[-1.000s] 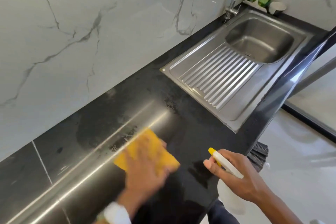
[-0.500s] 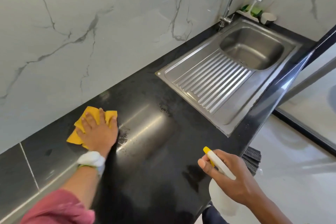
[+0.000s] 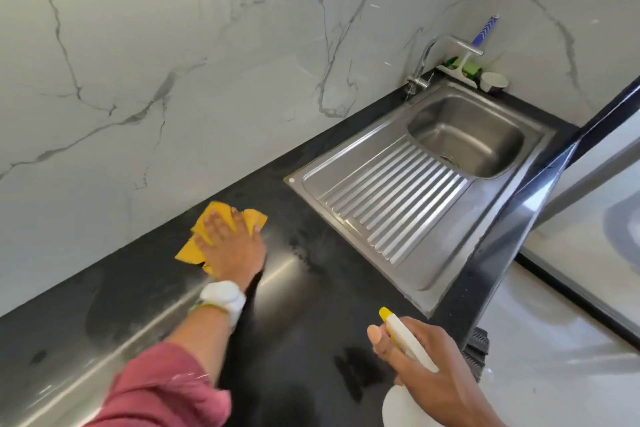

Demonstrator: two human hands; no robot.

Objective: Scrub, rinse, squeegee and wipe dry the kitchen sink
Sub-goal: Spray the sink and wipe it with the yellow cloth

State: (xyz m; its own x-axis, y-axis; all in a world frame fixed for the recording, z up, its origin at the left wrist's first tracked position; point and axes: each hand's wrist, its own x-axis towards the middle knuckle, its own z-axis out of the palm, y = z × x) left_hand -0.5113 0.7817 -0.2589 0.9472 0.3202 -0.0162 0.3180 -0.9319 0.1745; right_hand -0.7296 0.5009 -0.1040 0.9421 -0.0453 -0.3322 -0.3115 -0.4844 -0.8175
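White cup beside marble wall

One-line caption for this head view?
Left hand presses yellow cloth on black countertop; right hand grips spray bottle.

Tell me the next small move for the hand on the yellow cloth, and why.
Probably sweep the yellow cloth rightward toward the sink: the left hand presses it flat near the wall, and streaky wet film shows on the black counter between them.
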